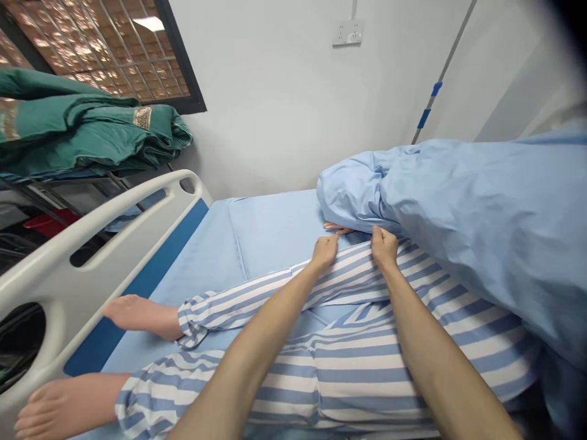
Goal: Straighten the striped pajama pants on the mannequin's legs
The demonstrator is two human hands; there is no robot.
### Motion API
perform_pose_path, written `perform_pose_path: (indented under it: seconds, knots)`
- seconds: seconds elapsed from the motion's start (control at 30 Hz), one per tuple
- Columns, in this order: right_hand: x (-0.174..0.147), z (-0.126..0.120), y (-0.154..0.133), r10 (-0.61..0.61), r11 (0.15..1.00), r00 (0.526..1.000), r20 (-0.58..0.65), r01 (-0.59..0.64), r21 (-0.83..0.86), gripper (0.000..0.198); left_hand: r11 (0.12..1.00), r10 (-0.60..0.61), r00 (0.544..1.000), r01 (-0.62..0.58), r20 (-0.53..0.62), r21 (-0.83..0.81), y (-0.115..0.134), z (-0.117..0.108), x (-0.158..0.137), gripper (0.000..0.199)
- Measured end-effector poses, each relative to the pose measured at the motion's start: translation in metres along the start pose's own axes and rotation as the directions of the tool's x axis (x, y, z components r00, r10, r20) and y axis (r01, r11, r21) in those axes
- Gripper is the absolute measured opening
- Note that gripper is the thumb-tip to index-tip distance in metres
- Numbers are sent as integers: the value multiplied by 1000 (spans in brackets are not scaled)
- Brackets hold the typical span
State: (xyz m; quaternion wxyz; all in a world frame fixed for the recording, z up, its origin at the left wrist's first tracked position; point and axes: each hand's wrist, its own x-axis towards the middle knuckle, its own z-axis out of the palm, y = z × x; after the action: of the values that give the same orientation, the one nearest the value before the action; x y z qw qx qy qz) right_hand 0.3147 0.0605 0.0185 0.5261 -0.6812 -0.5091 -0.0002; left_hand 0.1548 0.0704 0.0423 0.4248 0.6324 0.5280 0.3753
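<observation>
Two hands: L hand (325,252) & R hand (384,245) set apart, each curled & clamped, by the looks, on upper edge of far leg of striped trousers (247,296); fingertips hidden.
Striped trousers: on manikin legs, lengthwise along bed sheet (206,256); prob. light, soft, limp, not fragile; may bunch or drag; best hold = loose fold nr knee, one hand each side.
Manikin feet (144,315): bare, past the cuffs; look firm & smooth, poss. slippery; legs prob. the heavy part.
Quilt (449,189): heaped over upper body, edge just beside R hand; puffy, prob. light; manikin hand (338,228) pokes out beneath, could snag.
Edges/room: footboard (123,260) bounds foot end; wall (270,110) beyond far side; sheet btwn far leg & wall gives some room.
</observation>
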Motion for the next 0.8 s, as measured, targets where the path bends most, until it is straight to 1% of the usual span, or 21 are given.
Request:
perform_pose_path:
  seconds: [0.07,0.17,0.23,0.27,0.33,0.37,0.4,0.47,0.53,0.57,0.63,0.7,0.73,0.77,0.8]
  knots:
    - [0,0,-2,1,1000,1000,4,-1,-13,41,999,-28,997,30,-70,27,-6,-45,-8,40]
    - [0,-1,-4,-5,999,1000,7,5,-53,41,995,-55,981,69,-184,72,-30,-131,-35,41]
    - [0,0,-5,-11,997,1000,1,11,-79,41,985,-72,934,123,-349,124,-57,-186,-61,40]
    - [-1,0,-4,-12,996,1000,-2,12,-87,40,977,-65,910,142,-410,159,-72,-210,-74,40]
    - [-1,-1,-4,-12,996,1000,0,12,-90,40,946,-65,869,211,-491,248,-102,-245,-99,41]
    - [-2,-2,-4,-10,996,1000,1,10,-92,40,928,-83,855,254,-511,274,-114,-256,-108,40]
    - [-2,-3,-6,-3,995,1000,4,3,-97,40,912,-104,845,292,-525,289,-124,-263,-115,39]
    - [-5,-3,-14,16,995,1000,22,-13,-104,39,893,-112,858,308,-502,328,-133,-266,-121,39]
    - [-13,3,-33,7,997,996,91,0,-73,38,881,-88,869,296,-488,369,-132,-262,-121,38]
    - [-21,9,-48,-20,999,989,147,26,-36,38,875,-73,867,293,-493,386,-130,-260,-120,38]
    - [-48,29,-90,-128,991,948,291,110,78,38,870,-58,856,295,-513,395,-125,-257,-119,38]
    - [-89,59,-141,-225,967,889,399,152,205,41,879,-62,855,290,-515,377,-123,-256,-121,39]
    - [-114,76,-167,-260,953,864,430,160,256,43,890,-71,852,289,-518,353,-124,-257,-122,39]
    - [-138,95,-193,-305,938,832,464,179,296,44,899,-86,842,296,-533,322,-125,-259,-124,39]
    - [-163,113,-216,-342,926,808,479,202,320,45,907,-103,826,307,-555,287,-126,-261,-125,39]
